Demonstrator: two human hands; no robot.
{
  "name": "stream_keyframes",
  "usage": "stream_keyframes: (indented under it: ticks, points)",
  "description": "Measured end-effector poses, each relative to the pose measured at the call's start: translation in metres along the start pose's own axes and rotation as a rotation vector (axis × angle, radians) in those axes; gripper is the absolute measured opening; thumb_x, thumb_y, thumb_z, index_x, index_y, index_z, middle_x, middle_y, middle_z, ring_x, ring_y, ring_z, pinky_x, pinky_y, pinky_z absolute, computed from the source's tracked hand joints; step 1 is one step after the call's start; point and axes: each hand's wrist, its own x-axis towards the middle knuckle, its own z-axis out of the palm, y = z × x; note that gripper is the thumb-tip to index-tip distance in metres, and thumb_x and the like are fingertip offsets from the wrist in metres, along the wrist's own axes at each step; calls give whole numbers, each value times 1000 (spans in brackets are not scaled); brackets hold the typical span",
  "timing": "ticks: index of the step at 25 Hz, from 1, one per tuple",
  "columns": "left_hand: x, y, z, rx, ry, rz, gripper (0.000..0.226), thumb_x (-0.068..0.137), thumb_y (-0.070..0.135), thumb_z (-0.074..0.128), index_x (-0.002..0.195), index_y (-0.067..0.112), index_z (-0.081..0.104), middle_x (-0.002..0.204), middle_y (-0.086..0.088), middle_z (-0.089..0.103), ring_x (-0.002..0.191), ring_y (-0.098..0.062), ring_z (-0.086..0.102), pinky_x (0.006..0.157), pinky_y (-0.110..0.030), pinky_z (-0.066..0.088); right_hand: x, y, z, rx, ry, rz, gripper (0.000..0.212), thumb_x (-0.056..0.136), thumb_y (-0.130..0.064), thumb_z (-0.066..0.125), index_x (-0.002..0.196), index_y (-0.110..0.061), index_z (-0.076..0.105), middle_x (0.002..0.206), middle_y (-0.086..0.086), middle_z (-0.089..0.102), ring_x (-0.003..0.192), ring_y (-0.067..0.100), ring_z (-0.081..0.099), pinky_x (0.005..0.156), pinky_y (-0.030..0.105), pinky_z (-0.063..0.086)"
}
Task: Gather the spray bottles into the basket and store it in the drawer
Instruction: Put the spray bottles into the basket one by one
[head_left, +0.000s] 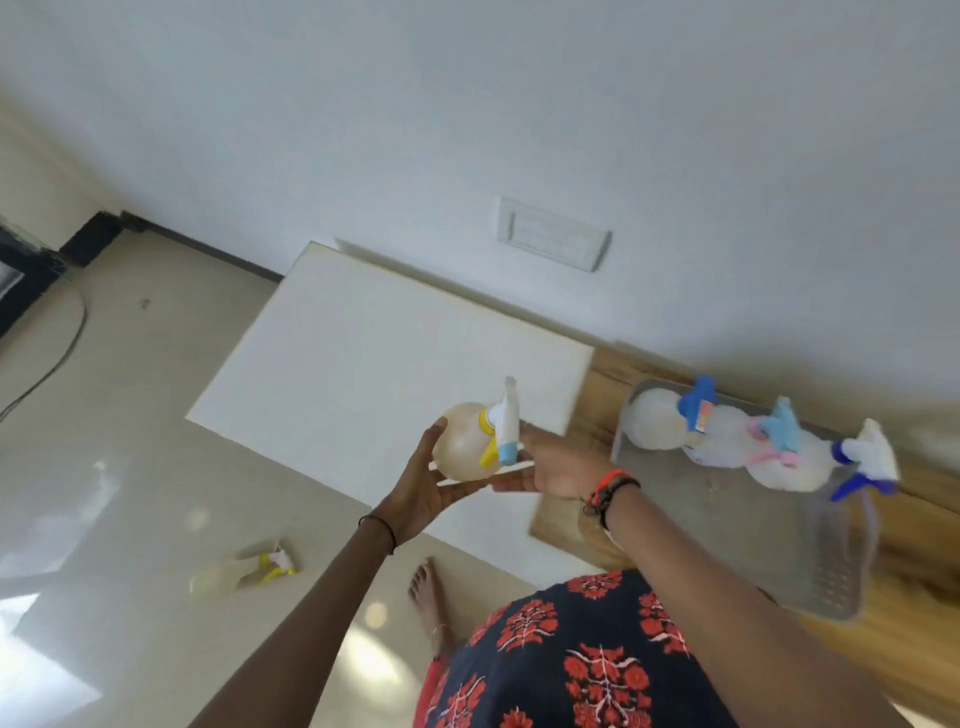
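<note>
A round cream spray bottle (464, 439) with a yellow collar and white-and-blue trigger head is held in front of me over the white cabinet top (363, 353). My left hand (421, 491) cups its base from below, thumb up along its side. My right hand (558, 465) grips it at the trigger head. To the right, a grey plastic basket (831, 561) lies on a wooden surface (930, 545) with three spray bottles in it: one with a blue head (657, 420), one with a light-blue and pink head (727, 439), one with a white and dark-blue head (789, 467).
Another cream bottle with a yellow trigger (244, 569) lies on the glossy tiled floor at lower left. My bare foot (428, 597) stands by the cabinet. A white wall with a switch plate (553, 234) is behind, and a black cable (57, 353) runs over the floor at left.
</note>
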Motion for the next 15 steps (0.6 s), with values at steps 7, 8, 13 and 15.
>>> stream_keyframes:
  ticks: [7, 8, 13, 15]
  points:
    - [-37, -90, 97, 130, -14, -66, 57, 88, 52, 52, 128, 12, 56, 123, -19, 64, 103, -28, 68, 73, -29, 61, -93, 83, -65, 250, 185, -85, 29, 98, -26, 51, 123, -13, 55, 88, 2, 65, 66, 11, 67, 65, 31, 60]
    - [-39, -99, 111, 181, 23, -73, 58, 91, 51, 49, 128, 8, 55, 120, -20, 65, 100, -28, 69, 72, -29, 61, -100, 91, -75, 276, 206, -90, 29, 98, -28, 50, 124, -14, 54, 90, 0, 66, 73, 12, 67, 69, 32, 61]
    - [-27, -121, 163, 431, 170, -98, 61, 90, 54, 51, 113, -2, 63, 93, -20, 71, 73, -22, 71, 52, -20, 57, -109, 121, -119, 417, 283, -142, 37, 98, -25, 51, 134, -15, 51, 103, 0, 61, 88, 16, 61, 80, 41, 58]
    - [-14, -121, 177, 493, 173, -91, 55, 92, 49, 51, 106, -3, 63, 78, -15, 68, 62, -17, 68, 45, -18, 54, -105, 123, -134, 472, 316, -153, 37, 97, -25, 52, 133, -16, 51, 114, 4, 59, 91, 16, 60, 80, 41, 58]
